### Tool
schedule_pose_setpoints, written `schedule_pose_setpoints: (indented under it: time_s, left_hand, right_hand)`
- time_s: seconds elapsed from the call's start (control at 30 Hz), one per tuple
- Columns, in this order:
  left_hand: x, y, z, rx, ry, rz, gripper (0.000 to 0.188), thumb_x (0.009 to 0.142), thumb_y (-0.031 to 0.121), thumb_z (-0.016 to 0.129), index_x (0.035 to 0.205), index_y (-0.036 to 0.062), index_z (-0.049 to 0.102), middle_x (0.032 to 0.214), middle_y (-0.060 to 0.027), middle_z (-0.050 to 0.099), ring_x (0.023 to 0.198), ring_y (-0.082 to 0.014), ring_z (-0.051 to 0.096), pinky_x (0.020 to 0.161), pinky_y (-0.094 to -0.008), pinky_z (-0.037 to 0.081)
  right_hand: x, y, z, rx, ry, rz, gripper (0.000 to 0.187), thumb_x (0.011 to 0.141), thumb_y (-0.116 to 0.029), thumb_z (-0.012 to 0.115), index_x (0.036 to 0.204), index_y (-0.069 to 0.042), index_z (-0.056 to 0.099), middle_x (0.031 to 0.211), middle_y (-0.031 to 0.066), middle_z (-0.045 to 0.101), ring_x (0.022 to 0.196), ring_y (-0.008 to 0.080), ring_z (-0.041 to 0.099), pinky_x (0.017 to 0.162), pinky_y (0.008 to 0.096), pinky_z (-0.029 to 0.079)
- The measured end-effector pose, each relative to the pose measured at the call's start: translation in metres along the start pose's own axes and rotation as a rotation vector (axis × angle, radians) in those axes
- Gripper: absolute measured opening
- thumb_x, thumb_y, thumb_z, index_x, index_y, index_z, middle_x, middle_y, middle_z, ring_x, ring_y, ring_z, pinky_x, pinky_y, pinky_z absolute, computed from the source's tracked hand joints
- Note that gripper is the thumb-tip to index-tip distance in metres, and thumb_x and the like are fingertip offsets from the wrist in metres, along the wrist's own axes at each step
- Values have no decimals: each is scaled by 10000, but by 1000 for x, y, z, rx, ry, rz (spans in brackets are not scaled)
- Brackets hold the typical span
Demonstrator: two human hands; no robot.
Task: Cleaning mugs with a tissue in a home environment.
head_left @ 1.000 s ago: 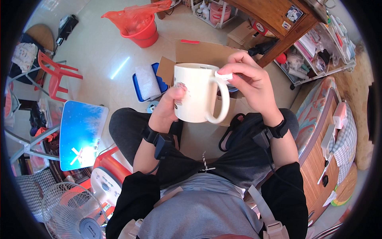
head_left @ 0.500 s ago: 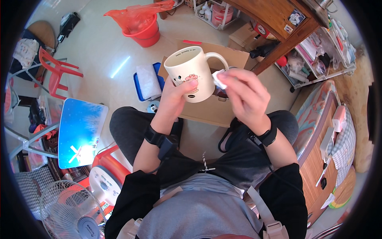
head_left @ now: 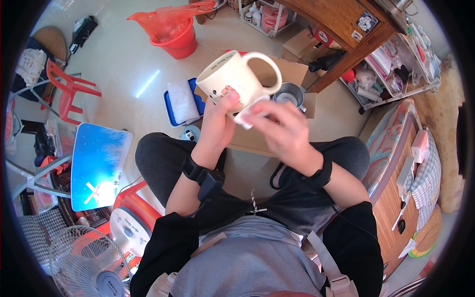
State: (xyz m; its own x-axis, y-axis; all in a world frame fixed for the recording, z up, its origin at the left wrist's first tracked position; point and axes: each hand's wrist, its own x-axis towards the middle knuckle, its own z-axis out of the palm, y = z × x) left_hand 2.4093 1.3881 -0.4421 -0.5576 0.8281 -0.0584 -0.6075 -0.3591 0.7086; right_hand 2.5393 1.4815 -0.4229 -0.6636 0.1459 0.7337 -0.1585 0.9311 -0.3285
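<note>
A cream mug (head_left: 240, 79) with a small cartoon print is tilted up in front of me, its handle pointing right. My left hand (head_left: 216, 119) is wrapped round its left side, thumb across the print. In my right hand (head_left: 287, 131) a crumpled white tissue (head_left: 249, 115) is pinched against the mug's lower edge; the fingers are slightly blurred. Below both hands stands an open cardboard box (head_left: 252, 145) between my knees. A grey metal cup (head_left: 290, 94) shows in it, partly covered by my right hand.
Beyond the box on the left lies a blue tray (head_left: 171, 114) with a white folded cloth (head_left: 183, 103). Farther off stands a red bucket (head_left: 180, 47) with a red bag. A fan (head_left: 89, 257) is at near left, a wooden desk (head_left: 331, 22) at far right.
The mug has tipped further, its base turned toward the right. My right hand has moved left and down, bringing the tissue from beside the handle to the mug's bottom edge. The metal cup has come into view.
</note>
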Motion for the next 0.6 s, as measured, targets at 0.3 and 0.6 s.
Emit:
schedule_pose_setpoints:
  time_s: [0.3, 0.6]
  left_hand:
    - [1, 10, -8, -44, 57, 70, 542, 814, 226, 643, 1252, 15, 402, 1167, -86, 532, 1072, -178, 533, 925, -342, 434]
    - [-7, -6, -1, 223, -81, 70, 713, 685, 249, 788, 1241, 8, 413, 1158, -83, 546, 1031, -166, 556, 861, -302, 466]
  right_hand:
    - [7, -2, -4, 279, -89, -88, 311, 627, 41, 638, 920, -60, 651, 886, 55, 619, 706, 195, 579, 640, 290, 420]
    - [14, 7, -5, 136, 279, 175, 320, 688, 110, 624, 975, -31, 641, 920, 92, 589, 677, 170, 590, 559, 257, 474]
